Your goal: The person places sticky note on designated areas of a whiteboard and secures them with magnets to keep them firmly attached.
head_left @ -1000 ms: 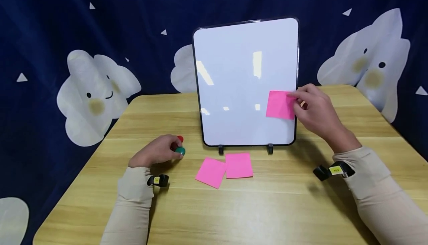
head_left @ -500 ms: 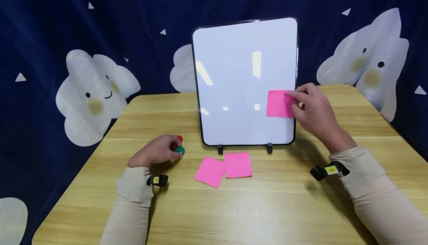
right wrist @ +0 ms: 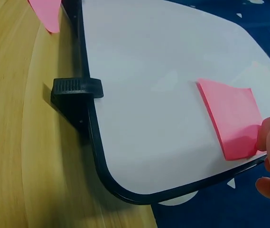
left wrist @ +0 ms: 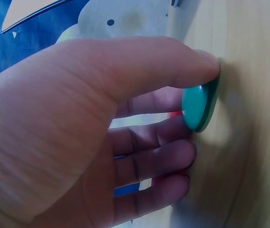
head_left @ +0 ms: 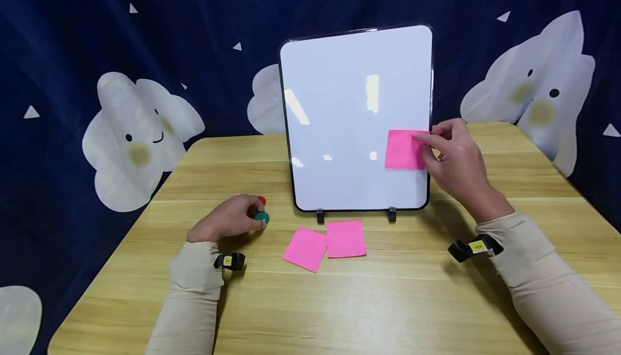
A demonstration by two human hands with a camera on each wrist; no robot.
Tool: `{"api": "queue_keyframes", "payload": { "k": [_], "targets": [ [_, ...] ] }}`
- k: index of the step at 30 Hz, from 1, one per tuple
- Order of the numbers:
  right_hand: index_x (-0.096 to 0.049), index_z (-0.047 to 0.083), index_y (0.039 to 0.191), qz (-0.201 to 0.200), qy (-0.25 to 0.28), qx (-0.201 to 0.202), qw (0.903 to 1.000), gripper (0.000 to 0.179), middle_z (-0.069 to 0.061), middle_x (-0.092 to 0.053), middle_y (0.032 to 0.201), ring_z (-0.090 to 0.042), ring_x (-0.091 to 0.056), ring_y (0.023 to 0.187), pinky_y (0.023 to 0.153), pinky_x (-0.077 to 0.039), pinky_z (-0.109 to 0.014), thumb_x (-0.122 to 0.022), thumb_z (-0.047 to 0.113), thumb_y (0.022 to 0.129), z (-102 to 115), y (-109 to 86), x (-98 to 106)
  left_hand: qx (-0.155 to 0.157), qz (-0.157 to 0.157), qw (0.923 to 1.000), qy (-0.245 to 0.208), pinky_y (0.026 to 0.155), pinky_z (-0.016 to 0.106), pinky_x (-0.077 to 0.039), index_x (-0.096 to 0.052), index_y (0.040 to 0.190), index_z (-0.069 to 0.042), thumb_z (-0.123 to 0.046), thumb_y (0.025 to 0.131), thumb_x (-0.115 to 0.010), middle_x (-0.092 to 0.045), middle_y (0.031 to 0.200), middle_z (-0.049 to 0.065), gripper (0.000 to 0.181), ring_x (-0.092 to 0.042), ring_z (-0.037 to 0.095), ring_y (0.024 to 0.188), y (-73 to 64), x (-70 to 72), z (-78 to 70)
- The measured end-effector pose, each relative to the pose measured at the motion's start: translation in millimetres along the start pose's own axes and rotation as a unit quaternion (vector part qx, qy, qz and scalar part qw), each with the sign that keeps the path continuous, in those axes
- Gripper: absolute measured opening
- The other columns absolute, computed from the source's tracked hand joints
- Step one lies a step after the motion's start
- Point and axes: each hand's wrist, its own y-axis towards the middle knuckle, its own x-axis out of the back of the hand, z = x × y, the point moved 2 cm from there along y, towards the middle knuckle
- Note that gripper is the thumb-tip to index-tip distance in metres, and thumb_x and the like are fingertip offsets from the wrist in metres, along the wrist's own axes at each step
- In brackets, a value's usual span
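In the head view my right hand [head_left: 458, 166] is at the right edge of the upright whiteboard [head_left: 349, 96]. Thumb and index finger pinch the right side of a pink sticky note [head_left: 401, 149], which lies over the lower right of the board. The right wrist view shows that sticky note [right wrist: 229, 118] close against the white surface. Low over the table on the left, my left hand [head_left: 227, 217] holds a round green magnet [left wrist: 196, 107] between thumb and fingers, its flat side toward the wood. Red round pieces [head_left: 262, 200] sit behind the fingers, mostly hidden.
Two more pink sticky notes, a left one [head_left: 305, 250] and a right one [head_left: 346, 239], lie on the wooden table [head_left: 368, 312] before the board. Black feet [head_left: 392, 215] support the board. A dark blue curtain [head_left: 218, 5] with clouds hangs behind.
The right wrist and forearm have shifted slightly left, while the fingers stay on the sticky note, which has barely moved. The left hand and the green magnet stay in place.
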Motion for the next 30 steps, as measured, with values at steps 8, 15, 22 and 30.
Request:
{"api": "queue_keyframes", "payload": {
  "k": [8, 15, 22, 30],
  "targets": [
    [-0.074, 0.008, 0.118, 0.058, -0.042, -0.02, 0.9972, 0.033, -0.023, -0.05, 0.118, -0.035, -0.054, 0.095, 0.062, -0.048, -0.045, -0.079, 0.012, 0.086, -4.7, -4.7, 2.9, 0.005, 0.001, 1.0, 0.005, 0.074, 0.035, -0.046, -0.066, 0.098, -0.008, -0.02, 0.085, -0.077, -0.061, 0.087, 0.0, 0.021, -0.054, 0.018, 0.079, 1.5, -2.5, -0.5],
    [-0.068, 0.008, 0.127, 0.077, -0.05, -0.049, 0.9945, 0.043, -0.024, -0.048, 0.124, -0.035, -0.055, 0.092, 0.064, -0.048, -0.045, -0.08, 0.016, 0.086, -6.7, -6.4, 0.8, 0.005, -0.001, 1.0, 0.006, 0.073, 0.035, -0.046, -0.066, 0.097, -0.009, -0.02, 0.085, -0.077, -0.06, 0.087, 0.0, 0.02, -0.053, 0.018, 0.078, 2.1, -2.0, 1.0],
    [-0.064, 0.009, 0.132, 0.081, -0.036, -0.07, 0.9936, 0.047, -0.021, -0.052, 0.124, -0.03, -0.057, 0.083, 0.063, -0.046, -0.042, -0.078, 0.015, 0.088, -7.4, -8.7, -3.0, 0.001, -0.011, 0.9998, 0.016, 0.073, 0.036, -0.046, -0.067, 0.095, -0.009, -0.02, 0.086, -0.077, -0.06, 0.088, 0.001, 0.017, -0.053, 0.019, 0.079, 4.0, -1.9, 2.9],
    [-0.059, 0.009, 0.137, 0.089, -0.034, -0.075, 0.9926, 0.049, -0.017, -0.056, 0.11, -0.028, -0.056, 0.081, 0.06, -0.046, -0.04, -0.075, 0.016, 0.091, -6.1, -11.0, -7.3, -0.008, -0.025, 0.9993, 0.025, 0.075, 0.036, -0.048, -0.067, 0.094, -0.01, -0.021, 0.086, -0.077, -0.061, 0.089, 0.001, 0.017, -0.054, 0.018, 0.08, 4.7, -2.8, 3.7]
  ]
}}
